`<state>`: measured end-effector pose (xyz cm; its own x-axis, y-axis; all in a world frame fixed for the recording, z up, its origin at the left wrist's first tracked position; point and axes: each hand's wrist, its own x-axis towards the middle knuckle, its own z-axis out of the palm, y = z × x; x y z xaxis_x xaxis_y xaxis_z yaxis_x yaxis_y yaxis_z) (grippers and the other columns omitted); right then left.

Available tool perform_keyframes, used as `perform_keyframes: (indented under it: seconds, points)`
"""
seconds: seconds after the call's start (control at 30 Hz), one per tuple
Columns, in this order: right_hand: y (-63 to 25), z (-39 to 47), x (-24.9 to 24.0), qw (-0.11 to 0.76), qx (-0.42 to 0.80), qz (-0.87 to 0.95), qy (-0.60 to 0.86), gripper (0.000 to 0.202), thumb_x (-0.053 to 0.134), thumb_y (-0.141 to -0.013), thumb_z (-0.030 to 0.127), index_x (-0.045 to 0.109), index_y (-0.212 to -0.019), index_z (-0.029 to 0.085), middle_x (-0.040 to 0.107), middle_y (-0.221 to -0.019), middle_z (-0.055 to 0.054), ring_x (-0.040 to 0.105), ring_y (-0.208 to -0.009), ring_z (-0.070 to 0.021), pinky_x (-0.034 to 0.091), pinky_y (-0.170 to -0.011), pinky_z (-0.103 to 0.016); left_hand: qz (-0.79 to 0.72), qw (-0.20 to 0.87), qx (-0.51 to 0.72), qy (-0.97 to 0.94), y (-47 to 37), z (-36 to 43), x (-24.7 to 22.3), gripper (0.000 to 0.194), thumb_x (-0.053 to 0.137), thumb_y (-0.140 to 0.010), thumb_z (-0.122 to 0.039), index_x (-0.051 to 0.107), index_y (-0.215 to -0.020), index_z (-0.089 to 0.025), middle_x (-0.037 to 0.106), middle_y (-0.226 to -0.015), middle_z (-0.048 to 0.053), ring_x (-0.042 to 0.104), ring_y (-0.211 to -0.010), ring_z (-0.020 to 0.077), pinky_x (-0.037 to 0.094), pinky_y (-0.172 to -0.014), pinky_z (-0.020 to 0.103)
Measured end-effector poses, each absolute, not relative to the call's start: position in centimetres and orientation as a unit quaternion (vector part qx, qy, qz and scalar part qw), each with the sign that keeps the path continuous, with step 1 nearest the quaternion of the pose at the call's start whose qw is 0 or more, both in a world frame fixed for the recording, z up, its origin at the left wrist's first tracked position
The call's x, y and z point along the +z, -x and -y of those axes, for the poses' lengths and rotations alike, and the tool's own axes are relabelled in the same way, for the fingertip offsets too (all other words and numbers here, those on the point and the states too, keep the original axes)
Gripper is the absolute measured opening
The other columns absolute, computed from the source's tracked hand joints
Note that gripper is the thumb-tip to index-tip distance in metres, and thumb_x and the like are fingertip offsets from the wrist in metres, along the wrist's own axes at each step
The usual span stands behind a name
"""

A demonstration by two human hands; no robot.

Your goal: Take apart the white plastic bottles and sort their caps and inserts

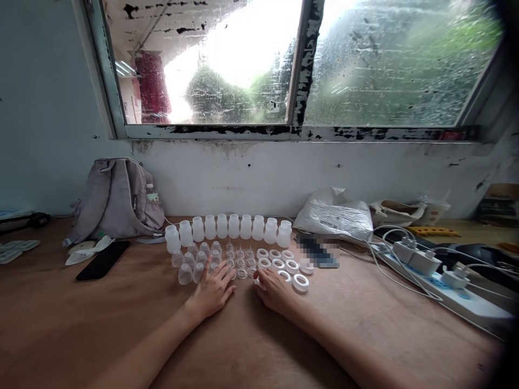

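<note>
My left hand (213,287) lies palm down with its fingers spread. Its fingertips reach over the clear dome-shaped bottle caps (185,274) and the edge of the clear silicone bottle teats (241,263). My right hand (273,287) is closed, its bent fingers at a white ring at the near left corner of the ring group; the hand hides most of that ring. Other white screw rings (300,282) lie flat in rows beside and beyond it. Behind these parts, a curved row of frosted white baby bottles (233,226) stands upright.
A grey backpack (117,197) leans at the back left, with a black phone (102,260) before it. A silver plastic bag (334,216) lies at the back right, near a blurred dark item (318,250). A white power strip (458,292) with plugs and trailing cables occupies the right side.
</note>
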<state>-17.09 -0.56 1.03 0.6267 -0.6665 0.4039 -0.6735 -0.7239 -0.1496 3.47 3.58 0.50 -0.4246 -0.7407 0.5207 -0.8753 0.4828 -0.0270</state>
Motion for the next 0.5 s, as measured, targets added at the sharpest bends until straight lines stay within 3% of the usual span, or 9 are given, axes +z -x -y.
perform_keyframes:
  seconds: [0.2, 0.33, 0.5]
  points:
    - [17.1, 0.4, 0.9, 0.015, 0.228, 0.4, -0.888, 0.033, 0.046, -0.078, 0.026, 0.046, -0.109, 0.018, 0.048, -0.103, -0.01, 0.053, -0.078, -0.0185, 0.042, -0.066, -0.028, 0.827, 0.272, 0.167, -0.463, -3.3, -3.7, 0.5, 0.029, 0.039, -0.084, -0.023, 0.051, -0.11, -0.021, 0.06, -0.099, 0.003, 0.049, -0.102, 0.0179, 0.007, -0.105, 0.047]
    - [17.5, 0.7, 0.8, 0.024, 0.194, 0.443, -0.875, 0.034, 0.043, -0.08, 0.036, 0.049, -0.108, 0.018, 0.051, -0.1, -0.01, 0.055, -0.078, -0.0195, 0.041, -0.066, -0.029, 0.841, 0.307, 0.163, -0.415, -3.0, -4.5, 1.3, 0.029, 0.038, -0.084, -0.019, 0.051, -0.109, -0.022, 0.06, -0.099, 0.002, 0.051, -0.097, 0.0156, 0.014, -0.104, 0.045]
    - [17.6, 0.6, 1.1, 0.008, 0.193, 0.455, -0.869, 0.031, 0.043, -0.08, 0.038, 0.053, -0.103, 0.019, 0.055, -0.096, -0.008, 0.056, -0.078, -0.0194, 0.041, -0.067, -0.028, 0.867, 0.308, 0.133, -0.368, -2.4, -5.2, 1.8, 0.03, 0.039, -0.083, -0.017, 0.05, -0.11, -0.019, 0.058, -0.1, 0.005, 0.051, -0.095, 0.0162, 0.033, -0.095, 0.038]
